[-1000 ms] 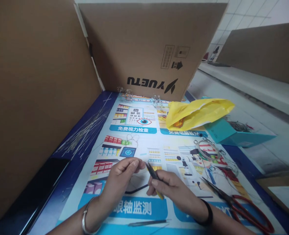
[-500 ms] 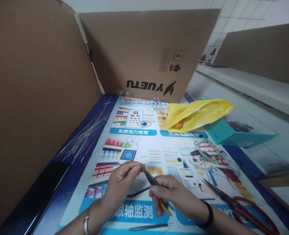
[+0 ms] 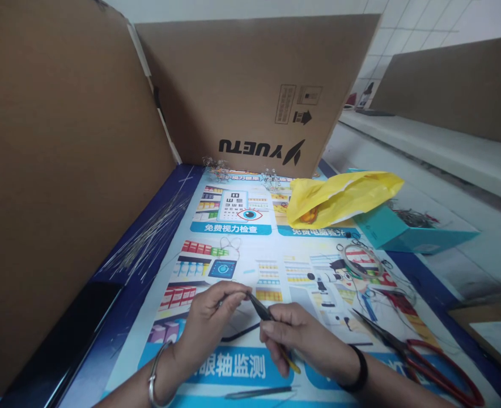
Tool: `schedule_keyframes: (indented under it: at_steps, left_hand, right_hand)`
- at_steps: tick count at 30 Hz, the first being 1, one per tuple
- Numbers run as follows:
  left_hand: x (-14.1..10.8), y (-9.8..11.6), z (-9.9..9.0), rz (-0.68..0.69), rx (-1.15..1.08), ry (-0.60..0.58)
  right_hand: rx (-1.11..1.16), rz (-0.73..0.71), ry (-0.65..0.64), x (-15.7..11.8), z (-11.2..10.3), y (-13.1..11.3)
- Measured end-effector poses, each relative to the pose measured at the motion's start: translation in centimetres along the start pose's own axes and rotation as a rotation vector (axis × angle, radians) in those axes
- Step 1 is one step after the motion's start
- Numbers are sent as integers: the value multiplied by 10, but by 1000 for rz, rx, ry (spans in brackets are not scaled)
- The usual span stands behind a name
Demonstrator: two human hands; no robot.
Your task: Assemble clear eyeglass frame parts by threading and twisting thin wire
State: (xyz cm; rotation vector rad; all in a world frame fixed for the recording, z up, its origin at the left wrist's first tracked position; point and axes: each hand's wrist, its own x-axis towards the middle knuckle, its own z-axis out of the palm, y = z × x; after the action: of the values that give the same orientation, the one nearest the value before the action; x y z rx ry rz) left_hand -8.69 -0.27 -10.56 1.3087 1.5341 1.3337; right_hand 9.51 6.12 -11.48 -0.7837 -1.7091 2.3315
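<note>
My right hand [image 3: 295, 334] is wrapped round a pair of needle-nose pliers [image 3: 259, 309] with yellow handles, their dark jaws pointing up and left. The thumb lies along the top of the pliers. My left hand [image 3: 216, 314] is closed in a pinch right at the plier tips. Whatever it pinches is too small and too hidden by the fingers to make out. Beneath the hands lies a printed poster [image 3: 242, 255] that covers the tabletop. A slim grey pointed tool [image 3: 259, 392] rests near the front edge, below my hands.
Red-handled scissors [image 3: 420, 357] lie at right, blades toward the hands. Beyond them are a wire coil [image 3: 363, 260], a yellow bag [image 3: 344, 198] and a teal box [image 3: 420, 238]. Straight wires [image 3: 144, 238] and a black flat object [image 3: 63, 340] lie left. Cardboard panels [image 3: 250, 85] stand behind.
My right fingers have closed further round the pliers, and less of the yellow handle shows. My left hand has shifted very slightly, still pinched at the plier tips.
</note>
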Motion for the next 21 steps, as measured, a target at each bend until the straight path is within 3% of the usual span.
schedule_keyframes:
  at_steps: [7, 15, 18, 21]
  left_hand:
    - [2, 0, 1, -79, -163, -37]
    - [4, 4, 2, -176, -211, -49]
    - [5, 2, 1, -181, -224, -57]
    - [4, 0, 2, -162, -230, -60]
  right_hand:
    - [-394, -52, 103, -3, -2, -8]
    - [-1021, -255, 242, -6, -6, -9]
    - [-996, -225, 255, -6, -5, -7]
    - [-777, -119, 206, -5, -2, -7]
